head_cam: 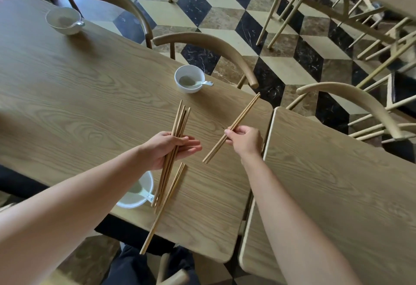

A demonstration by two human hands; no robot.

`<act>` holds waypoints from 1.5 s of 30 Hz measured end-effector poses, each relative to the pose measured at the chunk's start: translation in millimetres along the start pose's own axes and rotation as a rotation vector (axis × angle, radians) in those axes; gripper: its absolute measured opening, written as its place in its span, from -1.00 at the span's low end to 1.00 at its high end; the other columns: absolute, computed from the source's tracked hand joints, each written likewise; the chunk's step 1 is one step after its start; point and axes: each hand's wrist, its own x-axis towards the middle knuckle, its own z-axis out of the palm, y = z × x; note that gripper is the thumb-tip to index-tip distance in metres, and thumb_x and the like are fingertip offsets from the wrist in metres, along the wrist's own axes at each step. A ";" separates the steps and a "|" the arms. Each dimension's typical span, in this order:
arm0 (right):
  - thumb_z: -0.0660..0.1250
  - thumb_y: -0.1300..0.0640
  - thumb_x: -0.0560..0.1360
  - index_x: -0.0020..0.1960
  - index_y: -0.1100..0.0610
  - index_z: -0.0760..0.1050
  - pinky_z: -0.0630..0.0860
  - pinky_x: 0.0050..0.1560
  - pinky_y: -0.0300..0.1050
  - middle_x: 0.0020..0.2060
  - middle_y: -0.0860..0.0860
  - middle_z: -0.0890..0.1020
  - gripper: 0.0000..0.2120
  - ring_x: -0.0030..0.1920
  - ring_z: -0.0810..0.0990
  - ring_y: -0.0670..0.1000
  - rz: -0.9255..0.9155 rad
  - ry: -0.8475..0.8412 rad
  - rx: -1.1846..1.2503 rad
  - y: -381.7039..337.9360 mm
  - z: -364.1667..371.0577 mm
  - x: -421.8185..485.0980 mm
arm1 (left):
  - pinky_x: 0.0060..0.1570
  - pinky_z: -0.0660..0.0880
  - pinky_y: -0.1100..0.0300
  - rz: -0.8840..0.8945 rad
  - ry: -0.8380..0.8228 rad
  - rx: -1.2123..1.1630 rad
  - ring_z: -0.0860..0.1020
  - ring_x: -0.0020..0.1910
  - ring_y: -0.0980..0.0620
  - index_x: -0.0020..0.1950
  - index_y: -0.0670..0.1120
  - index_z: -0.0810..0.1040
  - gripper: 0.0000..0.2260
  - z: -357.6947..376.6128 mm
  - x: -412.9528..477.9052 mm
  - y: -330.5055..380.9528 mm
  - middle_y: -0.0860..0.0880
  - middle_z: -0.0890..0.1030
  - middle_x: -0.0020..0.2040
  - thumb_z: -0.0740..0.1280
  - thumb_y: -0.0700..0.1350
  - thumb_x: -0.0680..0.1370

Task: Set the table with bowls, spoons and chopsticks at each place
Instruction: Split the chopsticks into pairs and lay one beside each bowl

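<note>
Cube-patterned floor tiles [227, 21] in cream, brown and black fill the room beyond a long wood-grain surface [78, 95]. A 2nd surface [333, 185] of the same wood stands just beside it on the right, with a narrow gap between them. Curved-back wooden chairs [202, 41] are tucked along the far edge, and more chair legs crowd the upper right corner.

3 white bowls sit on the long surface, each with a spoon inside. The far bowl [63, 20] is near the upper left, the middle bowl [189, 78] stands close to the far edge, and the near bowl [137, 192] is partly hidden under the left forearm.

The left hand [167, 149] holds a bundle of chopsticks [179, 122] across its palm; its fingers [189, 144] lie nearly straight under the sticks, with the thumb pressed on top. The bundle points toward the middle bowl and reaches back over the near bowl's rim.

The right hand [245, 140] pinches a pair [242, 116] between thumb and curled fingers, slanted above the wood, tips toward the far edge right of the middle bowl.

A 2nd pair [164, 208] lies flat just right of the near bowl, its near end jutting past the surface's edge.
</note>
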 end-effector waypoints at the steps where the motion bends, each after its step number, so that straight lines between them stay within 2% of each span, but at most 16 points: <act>1: 0.53 0.27 0.40 -0.18 0.16 0.65 0.69 -0.05 0.03 -0.16 0.13 0.74 -0.93 -0.30 0.71 0.01 0.071 -0.030 0.012 -9.3 1.6 10.9 | -0.08 0.67 0.11 0.004 0.005 -0.009 0.68 0.10 -0.21 0.27 -0.43 0.45 -0.76 -1.5 2.5 3.3 -0.31 0.66 0.15 0.19 -0.34 0.64; 4: 0.48 0.42 0.41 0.18 0.39 0.50 0.69 -0.18 0.00 0.09 0.31 0.64 -0.64 -0.15 0.69 0.13 0.249 -0.187 0.078 -33.5 12.3 40.8 | -0.05 0.67 0.10 0.029 0.009 -0.029 0.68 0.09 -0.20 0.23 -0.44 0.46 -0.78 -4.7 13.8 15.9 -0.31 0.66 0.14 0.19 -0.34 0.64; 6: 0.45 0.46 0.43 0.26 0.38 0.42 0.68 -0.26 -0.06 0.12 0.33 0.60 -0.56 -0.15 0.67 0.12 0.330 -0.283 0.067 -43.6 23.5 59.6 | -0.08 0.67 0.13 0.041 0.008 -0.017 0.69 0.08 -0.19 0.19 -0.44 0.50 -0.80 -7.2 24.8 25.8 -0.31 0.66 0.14 0.19 -0.35 0.64; 8: 0.45 0.44 0.43 0.15 0.37 0.47 0.68 -0.21 -0.07 0.03 0.29 0.63 -0.68 -0.12 0.69 0.14 0.372 -0.332 -0.040 -46.7 38.2 79.7 | -0.08 0.67 0.14 0.051 0.018 -0.013 0.69 0.08 -0.18 0.18 -0.44 0.51 -0.80 -11.7 37.7 34.1 -0.30 0.67 0.13 0.19 -0.35 0.64; 11: 0.47 0.40 0.44 -0.12 0.33 0.49 0.67 -0.19 -0.10 -0.20 0.18 0.63 -0.85 -0.27 0.66 0.08 0.396 -0.344 -0.173 -47.3 61.8 110.2 | -0.06 0.66 0.14 0.055 0.018 -0.033 0.68 0.10 -0.19 0.21 -0.41 0.51 -0.79 -21.0 59.3 43.8 -0.29 0.67 0.14 0.20 -0.34 0.64; 14: 0.47 0.38 0.44 0.02 0.38 0.50 0.67 -0.29 -0.13 -0.14 0.20 0.63 -0.79 -0.31 0.64 0.08 0.395 -0.328 -0.236 -50.6 83.7 136.7 | -0.12 0.67 0.17 0.084 -0.004 -0.088 0.67 0.11 -0.19 0.21 -0.42 0.51 -0.78 -31.2 80.0 49.8 -0.30 0.67 0.15 0.22 -0.33 0.63; 16: 0.46 0.41 0.45 0.20 0.40 0.45 0.62 -0.49 -0.16 -0.03 0.23 0.59 -0.64 -0.24 0.64 0.11 0.368 -0.309 -0.238 -53.9 96.6 148.2 | -0.17 0.66 0.20 0.103 0.004 -0.120 0.68 0.10 -0.19 0.22 -0.43 0.49 -0.78 -37.9 91.4 51.6 -0.29 0.67 0.14 0.22 -0.33 0.63; 18: 0.45 0.44 0.44 0.26 0.41 0.41 0.61 -0.52 -0.17 -0.06 0.21 0.54 -0.57 -0.14 0.61 0.15 0.348 -0.291 -0.227 -56.6 106.4 156.7 | -0.19 0.66 0.20 0.109 0.008 -0.138 0.68 0.09 -0.19 0.23 -0.42 0.49 -0.78 -43.3 98.3 50.1 -0.29 0.67 0.14 0.23 -0.34 0.62; 20: 0.47 0.45 0.41 0.26 0.41 0.40 0.63 -0.43 -0.16 -0.09 0.18 0.51 -0.54 -0.14 0.59 0.15 0.337 -0.285 -0.219 -60.7 113.3 163.4 | -0.16 0.66 0.19 0.096 0.005 -0.141 0.68 0.10 -0.19 0.22 -0.41 0.50 -0.78 -48.5 100.8 48.0 -0.30 0.67 0.14 0.23 -0.34 0.62; 25: 0.53 0.44 0.35 0.20 0.40 0.45 0.65 -0.44 -0.06 0.12 0.25 0.55 -0.53 -0.29 0.61 0.17 0.294 -0.212 -0.335 -65.6 126.7 166.4 | -0.14 0.66 0.18 0.081 0.038 -0.119 0.68 0.11 -0.20 0.23 -0.40 0.50 -0.78 -64.0 100.7 47.9 -0.30 0.67 0.14 0.23 -0.34 0.62; 28: 0.58 0.37 0.33 -0.07 0.35 0.46 0.67 -0.36 -0.06 0.02 0.22 0.60 -0.68 -0.40 0.62 0.13 0.280 -0.153 -0.396 -62.8 129.0 164.2 | -0.18 0.66 0.20 0.068 0.050 -0.119 0.68 0.10 -0.20 0.23 -0.40 0.50 -0.77 -69.5 99.2 49.7 -0.29 0.67 0.14 0.24 -0.33 0.62; 32: 0.59 0.37 0.31 -0.02 0.31 0.44 0.58 -0.59 -0.13 -0.21 0.15 0.50 -0.62 -0.26 0.69 0.20 0.259 -0.097 -0.328 -59.0 127.5 159.2 | -0.18 0.66 0.20 0.064 0.051 -0.119 0.68 0.09 -0.19 0.22 -0.39 0.51 -0.79 -73.5 97.1 51.7 -0.27 0.68 0.13 0.24 -0.33 0.62; 36: 0.62 0.31 0.30 0.04 0.35 0.53 0.69 -0.32 -0.02 0.01 0.22 0.60 -0.59 -0.27 0.72 0.18 0.241 -0.054 -0.377 -56.9 127.1 153.9 | -0.14 0.67 0.17 0.062 0.039 -0.122 0.68 0.09 -0.20 0.20 -0.38 0.52 -0.80 -76.2 95.2 50.2 -0.28 0.68 0.12 0.24 -0.34 0.61; 38: 0.62 0.30 0.30 -0.08 0.31 0.50 0.70 -0.28 0.01 -0.02 0.22 0.62 -0.66 -0.31 0.71 0.17 0.224 -0.034 -0.394 -56.8 127.3 153.3 | -0.13 0.67 0.16 0.062 0.037 -0.119 0.68 0.09 -0.20 0.19 -0.38 0.53 -0.80 -77.0 94.9 49.6 -0.28 0.68 0.12 0.25 -0.34 0.61; 41: 0.59 0.33 0.32 -0.24 0.27 0.44 0.68 -0.36 -0.02 -0.13 0.20 0.64 -0.70 -0.38 0.70 0.15 0.211 0.006 -0.403 -54.5 127.8 153.2 | -0.13 0.67 0.16 0.064 0.033 -0.116 0.68 0.09 -0.20 0.19 -0.38 0.53 -0.80 -78.3 94.9 50.6 -0.27 0.68 0.12 0.26 -0.33 0.60; 45: 0.49 0.41 0.40 -0.15 0.30 0.50 0.44 -0.68 -0.25 -0.42 0.11 0.49 -0.84 -0.67 0.53 0.03 0.256 0.088 -0.298 -51.6 130.0 151.8 | -0.12 0.67 0.15 0.063 0.020 -0.122 0.67 0.11 -0.21 0.22 -0.38 0.51 -0.78 -81.7 94.7 51.7 -0.27 0.68 0.14 0.26 -0.33 0.60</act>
